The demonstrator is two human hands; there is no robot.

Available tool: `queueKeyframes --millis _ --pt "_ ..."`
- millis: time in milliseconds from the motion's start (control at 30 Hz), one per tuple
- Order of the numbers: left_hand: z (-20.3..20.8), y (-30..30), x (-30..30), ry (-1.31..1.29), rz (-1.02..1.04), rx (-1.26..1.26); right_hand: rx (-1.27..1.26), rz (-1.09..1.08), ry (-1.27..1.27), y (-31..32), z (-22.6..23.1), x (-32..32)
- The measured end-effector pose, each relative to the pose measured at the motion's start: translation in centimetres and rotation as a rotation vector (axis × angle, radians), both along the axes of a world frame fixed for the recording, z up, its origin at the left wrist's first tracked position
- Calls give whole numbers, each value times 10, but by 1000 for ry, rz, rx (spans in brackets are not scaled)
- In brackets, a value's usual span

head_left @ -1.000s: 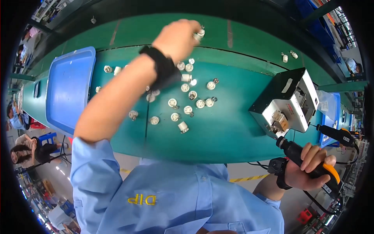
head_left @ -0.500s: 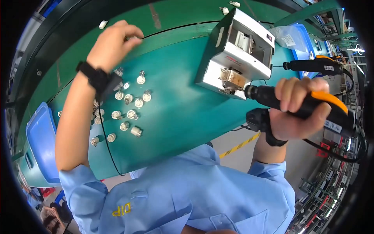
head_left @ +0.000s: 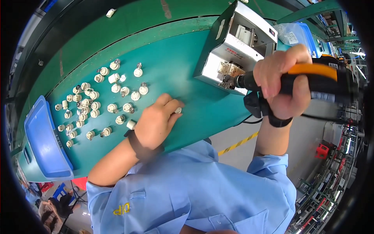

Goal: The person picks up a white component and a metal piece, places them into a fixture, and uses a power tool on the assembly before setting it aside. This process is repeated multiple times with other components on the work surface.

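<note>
Over the green mat, my left hand [head_left: 156, 121] has its thumb and fingers pinched on a small white cylindrical part [head_left: 178, 110]. Several similar white parts with metal prongs [head_left: 112, 108] lie scattered to its left, one right by the wrist. My right hand [head_left: 281, 80] is wrapped round an electric screwdriver [head_left: 316, 71], black with an orange strip. The screwdriver's nose reaches the front of a silver and black box-shaped machine [head_left: 242, 54], by its small metal bracket; the exact tip is hard to make out.
At the far left stands a blue tray [head_left: 46, 136]. Behind the machine, a clear plastic bag [head_left: 289, 34] rests by another blue tray [head_left: 307, 35]. A white part [head_left: 110, 13] lies on the green surface beyond the mat. Cables trail at the right.
My left hand has come down from the far left toward the mat's near middle, now pinching a white part. My right hand and the screwdriver have shifted slightly left and away from me.
</note>
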State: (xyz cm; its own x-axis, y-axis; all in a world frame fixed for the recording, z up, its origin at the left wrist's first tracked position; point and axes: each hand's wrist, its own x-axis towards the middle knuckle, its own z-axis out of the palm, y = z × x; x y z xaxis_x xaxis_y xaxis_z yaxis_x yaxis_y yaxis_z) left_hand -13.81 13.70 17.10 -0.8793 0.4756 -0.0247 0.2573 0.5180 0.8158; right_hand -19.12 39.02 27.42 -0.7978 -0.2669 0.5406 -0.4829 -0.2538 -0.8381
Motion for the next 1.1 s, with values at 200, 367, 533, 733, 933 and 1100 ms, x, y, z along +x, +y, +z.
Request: queueKeyframes --millis 200,367,533,733,933,1100 --pt "-18 -1 1 -26 39 191 -192 -159 -248 -7 -1 -6" --pt "-25 -1 -5 -17 24 194 -255 -105 -205 -49 -17 32" --pt "-31 -1 -4 -61 62 279 -143 -55 -124 -76 -27 42" --pt "-33 -3 -1 -44 60 299 23 -116 -179 -92 -30 45" --pt "-30 -6 -3 -17 39 273 124 -110 -172 -101 -33 43" --pt "-31 -3 -2 -32 67 299 153 -116 -184 -106 -32 40"
